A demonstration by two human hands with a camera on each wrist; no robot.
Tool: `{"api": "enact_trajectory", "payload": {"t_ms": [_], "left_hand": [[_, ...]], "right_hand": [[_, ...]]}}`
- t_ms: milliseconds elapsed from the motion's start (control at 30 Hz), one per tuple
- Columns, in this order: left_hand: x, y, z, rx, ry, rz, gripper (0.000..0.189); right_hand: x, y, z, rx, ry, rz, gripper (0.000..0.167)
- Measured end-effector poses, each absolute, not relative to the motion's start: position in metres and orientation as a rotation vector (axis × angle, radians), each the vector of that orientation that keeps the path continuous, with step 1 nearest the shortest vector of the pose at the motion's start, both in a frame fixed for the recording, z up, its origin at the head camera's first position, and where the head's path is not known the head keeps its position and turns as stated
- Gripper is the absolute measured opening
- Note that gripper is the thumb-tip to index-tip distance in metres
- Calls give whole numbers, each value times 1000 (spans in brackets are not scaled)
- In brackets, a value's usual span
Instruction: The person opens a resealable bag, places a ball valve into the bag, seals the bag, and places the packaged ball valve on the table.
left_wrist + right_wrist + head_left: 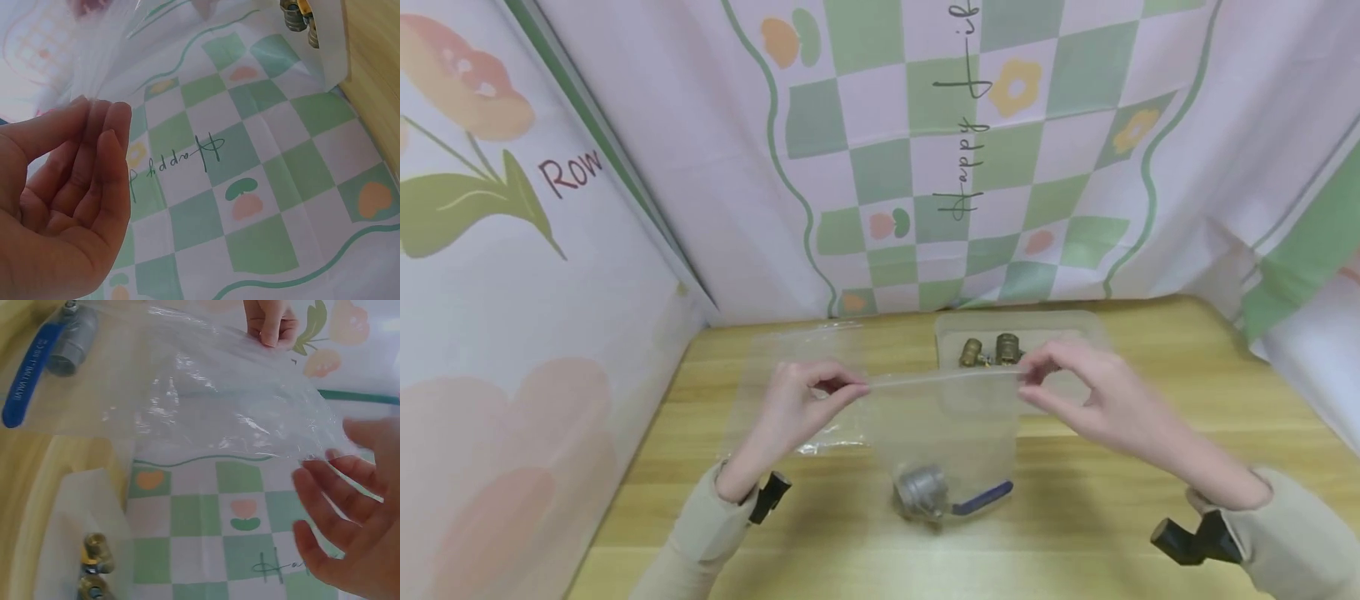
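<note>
A clear plastic bag [943,421] hangs between my two hands, its top edge stretched straight. My left hand [801,404] pinches one top corner between thumb and fingertips. At the opposite corner, my right hand [1112,400] pinches the edge the same way. Low in the bag is a grey metal ball valve [922,490] with a blue lever [983,498], close over the wooden table [820,542]. The right wrist view shows lettering on the lever [28,378] through the film. In the left wrist view, the film [100,62] gathers above the fingertips.
Behind the right hand stands a whitish translucent tray [1026,318] with brass valves [1007,348] in it. Another clear plastic bag [805,342] lies flat on the table, partly behind the left hand. A patterned cloth [880,171] hangs along the table's far edge.
</note>
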State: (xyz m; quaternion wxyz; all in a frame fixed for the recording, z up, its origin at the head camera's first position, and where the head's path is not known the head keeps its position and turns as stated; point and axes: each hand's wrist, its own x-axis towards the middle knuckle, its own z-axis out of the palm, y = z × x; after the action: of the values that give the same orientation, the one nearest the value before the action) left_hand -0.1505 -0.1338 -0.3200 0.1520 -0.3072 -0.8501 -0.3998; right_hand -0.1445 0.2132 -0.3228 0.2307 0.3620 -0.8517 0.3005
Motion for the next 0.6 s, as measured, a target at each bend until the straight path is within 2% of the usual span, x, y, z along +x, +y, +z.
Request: {"api": "enact_trajectory", "payload": {"t_ms": [133,300,400,600], "left_hand": [[-152,-134,-322,-875,-2430,-1141,4],[-153,-134,-323,-851,-2436,-1159,4],[-154,-135,-324,-819,-2461,-1197,4],[-160,-138,-329,-741,-2507,-1320,6]], "right_hand": [[-143,218,-345,1001,-2565,922,48],[-141,222,-377,1107,-2838,1037,56],[-143,221,-396,1209,-2893,1137,54],[-146,211,-417,1215,-2955,1338,30]]}}
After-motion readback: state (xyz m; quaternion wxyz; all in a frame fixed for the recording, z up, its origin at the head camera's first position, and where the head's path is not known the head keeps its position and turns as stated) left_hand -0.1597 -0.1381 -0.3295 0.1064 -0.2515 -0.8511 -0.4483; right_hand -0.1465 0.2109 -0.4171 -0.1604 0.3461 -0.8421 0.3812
